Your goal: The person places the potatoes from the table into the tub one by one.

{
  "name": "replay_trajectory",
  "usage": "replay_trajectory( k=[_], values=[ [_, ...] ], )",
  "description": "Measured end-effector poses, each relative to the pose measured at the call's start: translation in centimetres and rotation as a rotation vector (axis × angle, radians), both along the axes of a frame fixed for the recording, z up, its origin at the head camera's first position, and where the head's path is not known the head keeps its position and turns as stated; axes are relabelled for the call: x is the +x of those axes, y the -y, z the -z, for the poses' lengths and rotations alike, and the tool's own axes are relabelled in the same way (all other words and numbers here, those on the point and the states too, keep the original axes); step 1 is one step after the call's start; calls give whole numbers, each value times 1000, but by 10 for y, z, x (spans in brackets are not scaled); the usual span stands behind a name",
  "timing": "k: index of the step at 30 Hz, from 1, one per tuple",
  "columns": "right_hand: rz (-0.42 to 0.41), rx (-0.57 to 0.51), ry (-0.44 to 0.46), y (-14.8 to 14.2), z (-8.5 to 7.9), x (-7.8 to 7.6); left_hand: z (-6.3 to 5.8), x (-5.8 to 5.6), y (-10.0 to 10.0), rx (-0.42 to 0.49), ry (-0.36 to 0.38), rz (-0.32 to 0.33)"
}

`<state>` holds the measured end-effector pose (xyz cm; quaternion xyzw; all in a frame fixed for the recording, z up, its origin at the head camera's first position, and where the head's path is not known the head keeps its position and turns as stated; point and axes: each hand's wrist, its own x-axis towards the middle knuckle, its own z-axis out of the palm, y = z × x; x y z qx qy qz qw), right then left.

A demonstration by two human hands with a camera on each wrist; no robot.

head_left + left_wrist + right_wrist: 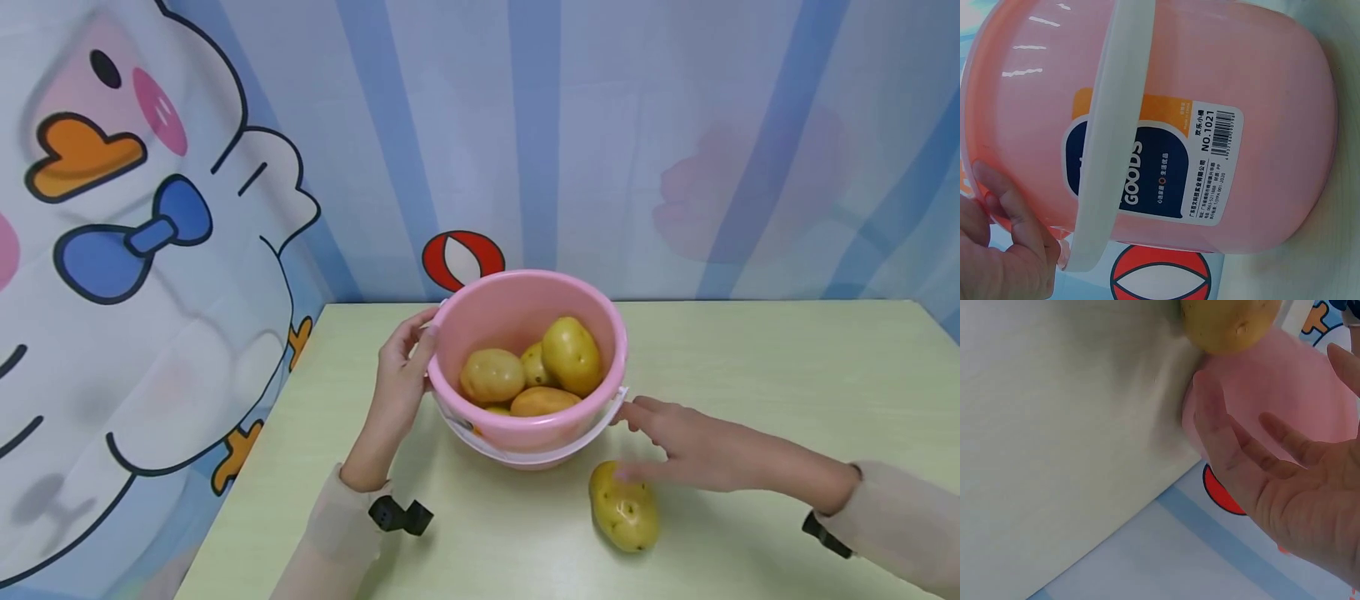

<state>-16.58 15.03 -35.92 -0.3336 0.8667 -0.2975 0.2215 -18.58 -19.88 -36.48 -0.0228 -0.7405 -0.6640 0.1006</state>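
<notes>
A pink bucket (517,292) stands on the table with several yellow potatoes (492,375) inside. My left hand (401,371) grips its left rim; in the left wrist view the fingers (1013,206) hold the edge near the handle's end. The white handle (1116,125) hangs down across the front of the bucket, over a printed label (1210,169). A single potato (628,517) lies on the table, right of the bucket's base. My right hand (697,446) hovers just above and beside that potato, fingers loosely spread by the bucket's right wall, holding nothing.
The pale table (787,367) extends to both sides of the bucket. Behind it hangs a blue striped cloth backdrop (600,150) with a large cartoon bird at left. Dark wrist devices (401,515) sit at the sleeves.
</notes>
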Motion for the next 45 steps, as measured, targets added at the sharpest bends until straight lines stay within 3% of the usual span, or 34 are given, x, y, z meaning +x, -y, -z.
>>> replay_trajectory(
  k=[6, 13, 19, 45],
  values=[
    [-37, 7, 25, 7, 10, 11, 0, 1, 0, -4, 7, -6],
    [-70, 83, -61, 14, 29, 18, 1, 1, 1, -2, 13, -10],
    [-64, 116, -47, 18, 42, 21, 2, 1, 2, 5, 15, -9],
    [32, 41, 49, 26, 53, 23, 1, 0, 0, -2, 7, -7]
  ],
)
